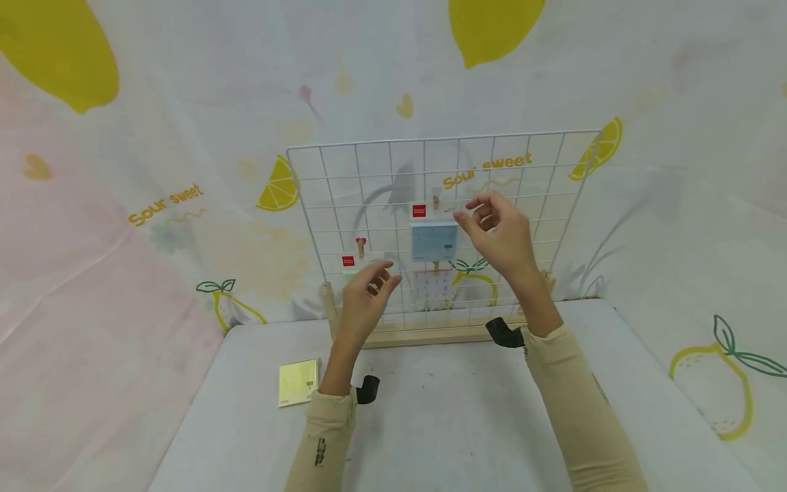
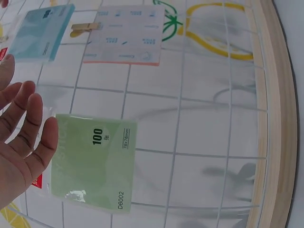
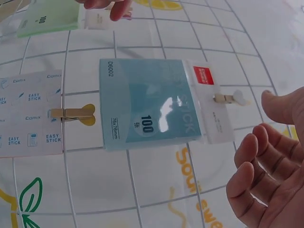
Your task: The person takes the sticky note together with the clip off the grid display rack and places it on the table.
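Observation:
A packet of blue sticky notes (image 1: 434, 242) hangs from the white wire grid (image 1: 393, 142) by a small wooden clothespin (image 3: 225, 98). Just right of the packet's top, my right hand (image 1: 501, 236) hovers with loosely bent fingers and nothing in them. Lower on the left, a packet of green sticky notes (image 2: 92, 164) hangs below a clothespin with a pink top (image 1: 360, 247). My left hand (image 1: 367, 301) is in front of it, fingers loosely curled and holding nothing, hiding most of it in the head view. Below the blue packet, another clothespin (image 3: 78, 114) holds a pale printed pad (image 2: 124, 35).
A yellow sticky note packet (image 1: 298, 383) lies on the white table (image 1: 430, 424), left of my left forearm. The grid stands in a wooden base (image 1: 430, 335) near the table's back. Behind it hangs a lemon-print cloth (image 1: 215, 82).

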{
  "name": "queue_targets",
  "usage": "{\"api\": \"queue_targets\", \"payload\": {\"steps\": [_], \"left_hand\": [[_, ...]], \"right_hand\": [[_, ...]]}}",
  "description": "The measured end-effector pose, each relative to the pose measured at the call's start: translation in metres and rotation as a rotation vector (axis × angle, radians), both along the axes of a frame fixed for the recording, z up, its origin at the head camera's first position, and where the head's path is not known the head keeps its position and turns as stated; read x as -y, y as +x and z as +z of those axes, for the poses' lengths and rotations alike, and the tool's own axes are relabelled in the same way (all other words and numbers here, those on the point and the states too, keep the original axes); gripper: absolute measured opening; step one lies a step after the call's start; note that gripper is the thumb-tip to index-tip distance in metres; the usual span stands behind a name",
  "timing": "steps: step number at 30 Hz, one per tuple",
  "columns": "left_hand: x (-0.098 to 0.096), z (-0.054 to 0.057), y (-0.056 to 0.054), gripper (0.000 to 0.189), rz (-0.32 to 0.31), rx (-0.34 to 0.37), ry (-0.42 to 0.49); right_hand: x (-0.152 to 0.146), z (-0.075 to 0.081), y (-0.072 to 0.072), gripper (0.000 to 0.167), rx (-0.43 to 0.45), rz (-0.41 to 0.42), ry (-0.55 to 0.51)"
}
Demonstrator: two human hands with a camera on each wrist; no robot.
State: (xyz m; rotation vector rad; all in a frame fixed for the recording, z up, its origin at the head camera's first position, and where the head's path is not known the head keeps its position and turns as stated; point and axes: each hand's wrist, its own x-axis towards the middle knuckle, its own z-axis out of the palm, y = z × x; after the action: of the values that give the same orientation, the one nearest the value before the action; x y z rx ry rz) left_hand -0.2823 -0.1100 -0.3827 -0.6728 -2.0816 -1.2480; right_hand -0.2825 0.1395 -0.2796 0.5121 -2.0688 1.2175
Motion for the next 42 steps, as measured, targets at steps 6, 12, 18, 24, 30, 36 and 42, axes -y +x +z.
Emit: {"api": "queue_targets", "payload": {"steps": [6, 12, 18, 24, 30, 36, 42], "left_hand": [[-0.006, 0.006, -0.002, 0.031, -0.011, 0.019, 0.009], [-0.01, 0.011, -0.006, 0.029, -0.02, 0.029, 0.004], [-0.014, 0.014, -0.009, 0.03, -0.042, 0.011, 0.009], [-0.017, 0.014, -0.011, 0.03, -0.043, 0.009, 0.018], [-0.02, 0.015, -0.014, 0.029, -0.026, 0.034, 0.018], [-0.021, 0.015, -0.017, 0.029, -0.021, 0.047, 0.021], [-0.022, 0.016, -0.018, 0.029, -0.024, 0.055, 0.032]], "right_hand": [[0.005, 0.005, -0.003, 0.028, 0.002, 0.011, -0.004], [0.01, 0.011, -0.003, 0.031, 0.023, 0.031, 0.001], [0.014, 0.014, -0.007, 0.031, 0.021, 0.032, 0.008], [0.018, 0.016, -0.012, 0.028, 0.015, 0.033, 0.031], [0.02, 0.018, -0.015, 0.029, 0.037, 0.03, 0.041], [0.021, 0.021, -0.019, 0.03, 0.045, 0.032, 0.031], [0.022, 0.021, -0.023, 0.029, 0.04, 0.034, 0.035]]}}
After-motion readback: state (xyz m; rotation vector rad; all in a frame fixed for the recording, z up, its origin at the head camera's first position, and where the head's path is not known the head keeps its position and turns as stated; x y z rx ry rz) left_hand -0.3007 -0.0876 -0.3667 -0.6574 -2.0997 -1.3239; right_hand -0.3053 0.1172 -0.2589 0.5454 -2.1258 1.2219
